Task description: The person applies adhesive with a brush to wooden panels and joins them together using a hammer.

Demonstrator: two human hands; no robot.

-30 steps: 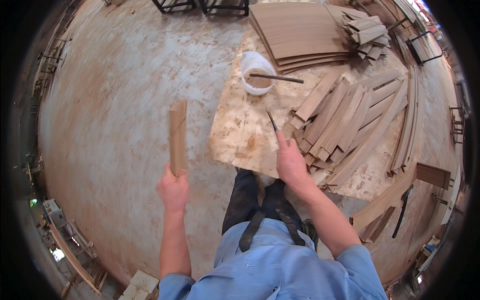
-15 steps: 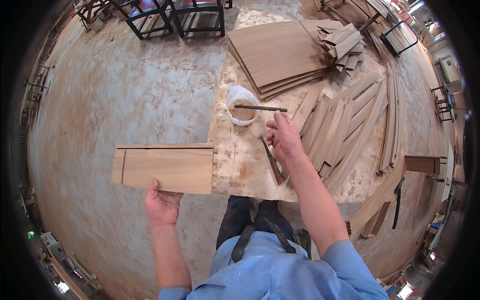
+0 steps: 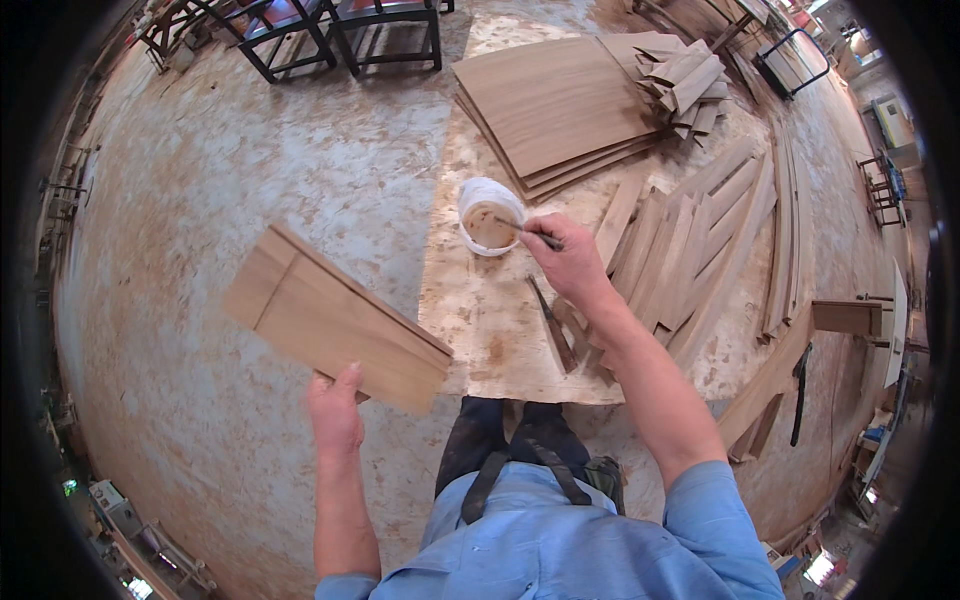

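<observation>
My left hand [image 3: 336, 405] grips a flat wooden board [image 3: 335, 320] by its near edge, the thumb lying on top. A groove crosses the board near its far left end, and a narrow strip runs along its far long edge. The board is tilted, its right end by the table edge. My right hand [image 3: 568, 258] is closed around a thin dark stick [image 3: 542, 238]. The stick's tip dips into a white plastic tub [image 3: 490, 247] holding a brownish substance. Just below, a chisel-like tool [image 3: 553, 325] with a wooden handle lies on the table.
The pale worktable [image 3: 490, 355] bears stacked wooden panels [image 3: 560, 105], a pile of short offcuts [image 3: 685, 80] and several loose slats [image 3: 690, 240] at right. Dark stool-like frames [image 3: 390, 45] stand on the floor beyond. A wooden frame [image 3: 765, 385] is at the right.
The board has turned, its left end swinging away from me and its right end nearer. My right hand has swung the stick around so its tip points into the tub.
</observation>
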